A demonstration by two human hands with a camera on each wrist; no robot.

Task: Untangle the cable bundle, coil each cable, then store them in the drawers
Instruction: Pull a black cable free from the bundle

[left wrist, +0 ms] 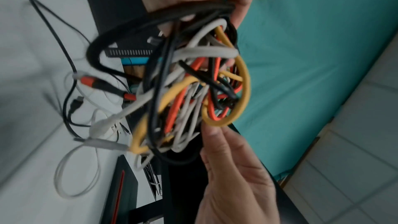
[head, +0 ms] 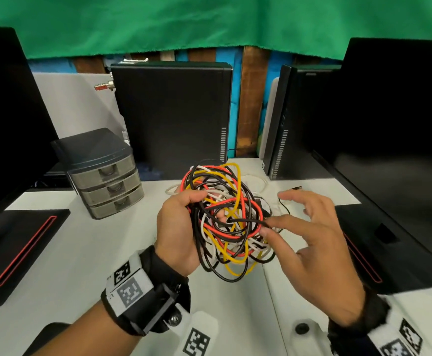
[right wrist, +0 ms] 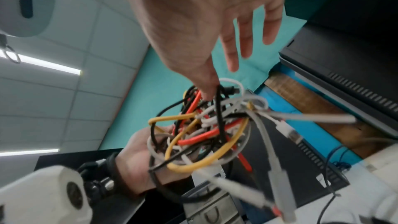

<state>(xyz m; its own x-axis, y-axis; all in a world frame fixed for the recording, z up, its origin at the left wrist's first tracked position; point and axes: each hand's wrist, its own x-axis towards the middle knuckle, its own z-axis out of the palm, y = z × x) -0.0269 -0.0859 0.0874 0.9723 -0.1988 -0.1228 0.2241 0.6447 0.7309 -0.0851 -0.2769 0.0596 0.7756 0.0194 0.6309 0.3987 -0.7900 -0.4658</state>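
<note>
Cable bundle (head: pixel 225 217), a knot of black, red, yellow and white leads, is held up above the white table (head: pixel 81 242) in the head view. The left hand (head: pixel 181 227) has its fingers curled round one side of the knot, its grip clamped on it. The right hand (head: pixel 310 235) is spread, its thumb and forefinger pinching a black strand at the knot's right edge. A grey drawer unit (head: pixel 107 176) with three drawers, all closed, stands on the table to the left, well apart from the bundle.

From the left wrist, loose white and black ends (left wrist: pixel 79 111) trail from the bundle onto the table.

From the right wrist, the forefinger (right wrist: pixel 206 89) touches a black lead at the top of the knot, the other fingers straight and apart.
</note>
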